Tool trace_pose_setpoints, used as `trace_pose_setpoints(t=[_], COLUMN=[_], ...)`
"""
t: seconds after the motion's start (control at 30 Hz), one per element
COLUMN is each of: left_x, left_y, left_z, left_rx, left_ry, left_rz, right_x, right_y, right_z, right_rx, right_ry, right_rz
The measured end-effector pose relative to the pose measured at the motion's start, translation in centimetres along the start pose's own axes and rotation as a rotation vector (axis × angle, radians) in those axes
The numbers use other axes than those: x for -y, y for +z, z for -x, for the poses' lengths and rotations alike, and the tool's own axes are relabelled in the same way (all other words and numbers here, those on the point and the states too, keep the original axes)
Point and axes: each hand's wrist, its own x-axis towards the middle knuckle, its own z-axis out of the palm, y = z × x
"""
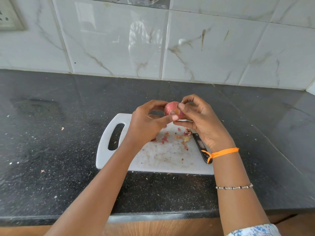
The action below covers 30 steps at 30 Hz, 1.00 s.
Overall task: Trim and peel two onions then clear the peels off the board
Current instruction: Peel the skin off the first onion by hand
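Note:
A pink-red onion (171,109) is held in the air above the far edge of the white cutting board (151,160). My left hand (147,124) grips it from the left, thumb against its near side. My right hand (198,118) pinches the skin at the onion's right side between thumb and forefinger. Small bits of red peel (164,139) and a cut root end (187,138) lie scattered on the board. A black-handled knife (201,145) lies on the board's right edge, partly hidden under my right wrist. Only one onion is in view.
The board sits on a black speckled counter (51,150) backed by a marbled tile wall (153,40). The board's handle slot (116,136) faces left. Stray peel flecks dot the counter. The counter's front edge (153,215) runs just below my forearms.

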Motion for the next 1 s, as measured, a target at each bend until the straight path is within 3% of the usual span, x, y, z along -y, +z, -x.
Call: trace_pose_setpoints(t=[0.2, 0.7, 1.0], left_x=[0.1, 0.0, 0.0], left_y=[0.0, -0.1, -0.2], left_z=[0.0, 0.0, -0.1], left_rx=[-0.041, -0.123, -0.107], left_ry=[0.013, 0.037, 0.014], left_rz=[0.032, -0.036, -0.026], right_x=[0.0, -0.9, -1.1], right_y=[-0.1, 0.6, 0.3], right_z=[0.0, -0.8, -0.8], right_rx=[-0.031, -0.172, -0.167], right_ry=[-0.053, -0.352, -0.396], right_rz=[-0.024, 0.283, 0.326])
